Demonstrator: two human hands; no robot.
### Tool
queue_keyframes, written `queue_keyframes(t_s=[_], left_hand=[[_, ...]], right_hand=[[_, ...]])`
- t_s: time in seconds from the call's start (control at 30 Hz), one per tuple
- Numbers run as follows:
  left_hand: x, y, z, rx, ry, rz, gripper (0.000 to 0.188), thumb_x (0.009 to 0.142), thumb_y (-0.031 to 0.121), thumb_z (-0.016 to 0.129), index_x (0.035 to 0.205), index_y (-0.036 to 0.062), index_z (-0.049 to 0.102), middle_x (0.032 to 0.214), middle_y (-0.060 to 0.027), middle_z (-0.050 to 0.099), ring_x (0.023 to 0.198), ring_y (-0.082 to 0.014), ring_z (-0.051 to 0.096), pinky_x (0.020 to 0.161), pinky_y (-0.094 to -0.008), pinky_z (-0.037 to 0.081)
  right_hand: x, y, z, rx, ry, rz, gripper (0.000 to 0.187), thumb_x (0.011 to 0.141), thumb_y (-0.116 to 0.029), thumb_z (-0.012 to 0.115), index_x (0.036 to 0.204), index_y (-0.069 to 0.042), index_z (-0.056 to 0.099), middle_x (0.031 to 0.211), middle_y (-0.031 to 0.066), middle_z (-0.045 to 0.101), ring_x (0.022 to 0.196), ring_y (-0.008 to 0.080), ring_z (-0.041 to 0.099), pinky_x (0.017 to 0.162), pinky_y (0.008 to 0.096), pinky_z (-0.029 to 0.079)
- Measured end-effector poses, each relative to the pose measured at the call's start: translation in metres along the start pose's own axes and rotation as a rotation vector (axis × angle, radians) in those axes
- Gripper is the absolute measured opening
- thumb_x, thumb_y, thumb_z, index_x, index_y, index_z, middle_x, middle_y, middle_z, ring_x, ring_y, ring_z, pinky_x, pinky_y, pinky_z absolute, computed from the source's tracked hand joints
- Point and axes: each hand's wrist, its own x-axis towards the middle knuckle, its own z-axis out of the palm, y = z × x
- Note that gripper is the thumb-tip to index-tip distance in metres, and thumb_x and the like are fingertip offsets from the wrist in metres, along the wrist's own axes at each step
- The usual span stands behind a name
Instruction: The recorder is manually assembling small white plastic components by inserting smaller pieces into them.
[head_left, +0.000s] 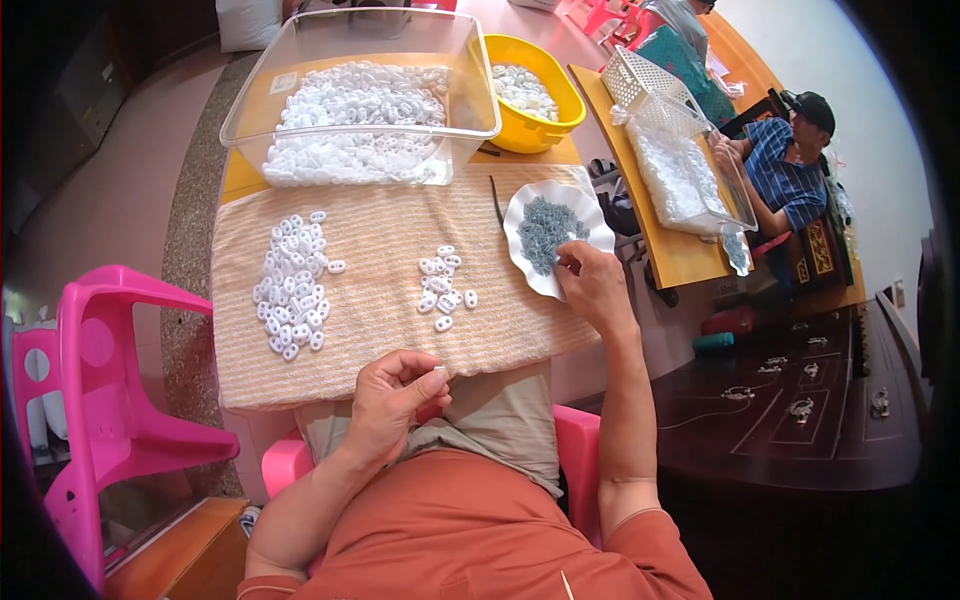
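My left hand point(393, 400) is over my lap by the table's near edge, thumb and forefinger pinched on a small white plastic piece point(440, 370) that is mostly hidden. At the right, my right hand point(594, 285) reaches over the rim of a white scalloped plate point(520, 208). Its fingertips are closed together at a heap of tiny blue-grey pieces point(545, 228); whatever they grip is too small to make out. Between the hands and farther in lies a small group of white oval two-holed pieces point(436, 283). A larger pile of such pieces point(290, 290) spreads at the left.
A striped cloth point(380, 220) covers the table. Behind stand a clear bin point(360, 130) of white pieces and a yellow tub point(555, 130). A pink chair point(130, 400) is at left. To the right, a person point(785, 170) sits at another table with a filled container point(690, 180).
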Motion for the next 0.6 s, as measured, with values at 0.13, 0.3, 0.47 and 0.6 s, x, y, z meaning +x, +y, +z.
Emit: queue_keyframes(t_s=[0.13,0.3,0.47,0.6], left_hand=[[-0.0005,0.0011,0.0007,-0.009,0.017,-0.02,0.009,0.087,0.001,0.063,0.096,0.0009,0.062,0.085,-0.0066,0.066,0.074,-0.0121,0.064,0.068,-0.0253,0.056],[-0.0005,0.0009,0.0006,-0.014,0.019,-0.023,0.009,0.087,0.001,0.063,0.095,0.0009,0.062,0.085,-0.0066,0.066,0.074,-0.0122,0.064,0.068,-0.0253,0.055],[-0.0012,0.0022,0.0019,-0.019,0.024,-0.034,0.009,0.087,0.002,0.064,0.095,0.0011,0.062,0.084,-0.0064,0.065,0.073,-0.0123,0.063,0.068,-0.0251,0.055],[-0.0007,0.0017,0.0009,-0.018,0.026,-0.04,0.009,0.087,0.002,0.064,0.095,0.0011,0.062,0.084,-0.0063,0.065,0.073,-0.0124,0.063,0.068,-0.0251,0.055]], right_hand=[[0.0016,-0.0002,-0.0016,-0.026,-0.013,-0.028,0.014,0.074,-0.005,0.064,0.088,-0.001,0.064,0.075,0.0158,0.065,0.071,0.0301,0.065,0.066,0.0362,0.05],[0.0018,0.0011,-0.0046,-0.067,-0.046,-0.054,0.012,0.075,-0.007,0.063,0.085,-0.001,0.063,0.075,0.016,0.065,0.072,0.0318,0.065,0.067,0.038,0.05],[0.0012,-0.0004,-0.0065,-0.114,-0.048,-0.066,0.013,0.074,-0.008,0.061,0.085,-0.002,0.064,0.077,0.0162,0.065,0.075,0.0329,0.065,0.069,0.0401,0.05],[0.0016,0.0019,-0.0071,-0.139,-0.058,-0.072,0.014,0.073,-0.009,0.061,0.085,-0.002,0.065,0.077,0.0158,0.065,0.075,0.0327,0.065,0.069,0.0399,0.05]])
